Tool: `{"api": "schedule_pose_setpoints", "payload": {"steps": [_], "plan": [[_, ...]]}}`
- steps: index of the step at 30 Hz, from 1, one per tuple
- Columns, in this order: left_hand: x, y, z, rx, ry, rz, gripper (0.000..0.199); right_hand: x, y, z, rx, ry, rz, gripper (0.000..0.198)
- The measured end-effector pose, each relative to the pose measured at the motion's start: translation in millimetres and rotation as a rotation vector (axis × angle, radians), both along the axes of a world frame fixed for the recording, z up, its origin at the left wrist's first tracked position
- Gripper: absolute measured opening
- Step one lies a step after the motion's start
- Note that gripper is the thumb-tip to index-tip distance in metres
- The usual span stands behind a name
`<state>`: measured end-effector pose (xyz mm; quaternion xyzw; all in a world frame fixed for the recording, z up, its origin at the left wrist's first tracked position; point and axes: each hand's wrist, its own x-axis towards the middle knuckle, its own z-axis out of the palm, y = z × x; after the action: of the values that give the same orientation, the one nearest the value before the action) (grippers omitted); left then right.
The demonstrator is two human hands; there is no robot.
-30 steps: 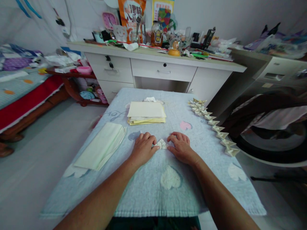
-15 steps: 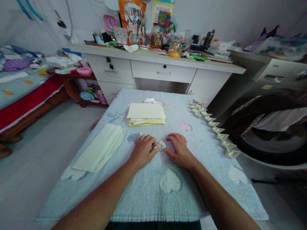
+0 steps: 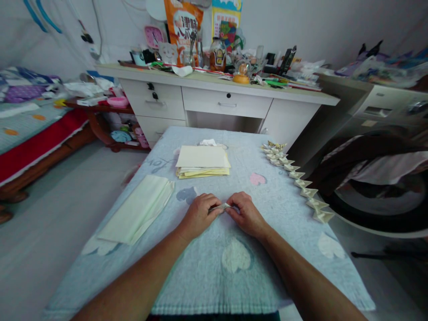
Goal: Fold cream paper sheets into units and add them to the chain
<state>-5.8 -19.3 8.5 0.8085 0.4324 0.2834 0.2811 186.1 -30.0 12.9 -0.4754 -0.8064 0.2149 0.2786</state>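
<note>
In the head camera's view, the left hand (image 3: 201,211) and the right hand (image 3: 245,213) are close together, with a small folded paper (image 3: 223,206) between them. The left hand has its thumb and fingers pinched on the left end of the paper, and the right hand pinches the right end. The folded paper looks thin and narrow from here. Its long way goes side to side, from one hand to the other, and the right end tips a little away from the person. Fingers hide its ends, so I cannot tell their shape. Under the hands is a blue cloth (image 3: 197,281), with a white heart (image 3: 236,255) on it, nearer the person than the hands. Just past the left hand, a bit toward the right hand, sits a stack of paper (image 3: 202,157). To the left of the left hand lie long pale sheets (image 3: 133,211), slanting. To the right of the right hand, pointy folded pieces (image 3: 307,191) stand in a line that goes away from the person. Far past both hands is a white desk (image 3: 227,101) with lots of stuff on top.
</note>
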Motion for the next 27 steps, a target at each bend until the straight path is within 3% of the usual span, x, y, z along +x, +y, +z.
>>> {"api": "schedule_pose_setpoints", "payload": {"steps": [5, 8, 10, 12, 17, 22, 27], "plan": [[1, -2, 3.4, -0.064, -0.052, 0.023, 0.022, -1, -3, 5, -0.037, 0.074, 0.018, 0.008], [3, -5, 1.9, -0.091, -0.097, 0.055, 0.014, 0, -4, 7, -0.052, 0.092, -0.007, 0.010], [4, -8, 1.0, -0.032, -0.143, 0.130, 0.013, 0, -4, 8, -0.058, 0.089, -0.035, 0.012], [5, -12, 1.5, 0.090, -0.157, 0.204, 0.033, -1, -3, 7, -0.070, 0.091, -0.057, 0.012], [8, -19, 4.7, 0.237, -0.070, 0.093, 0.029, -5, -3, 3, -0.125, 0.243, -0.039, 0.006], [10, -16, 3.6, 0.163, -0.124, 0.078, 0.021, -6, -2, 2, -0.248, 0.470, 0.015, 0.013], [9, -12, 1.9, 0.015, -0.249, 0.085, 0.014, -3, -4, 5, -0.326, 0.549, 0.092, 0.026]]}}
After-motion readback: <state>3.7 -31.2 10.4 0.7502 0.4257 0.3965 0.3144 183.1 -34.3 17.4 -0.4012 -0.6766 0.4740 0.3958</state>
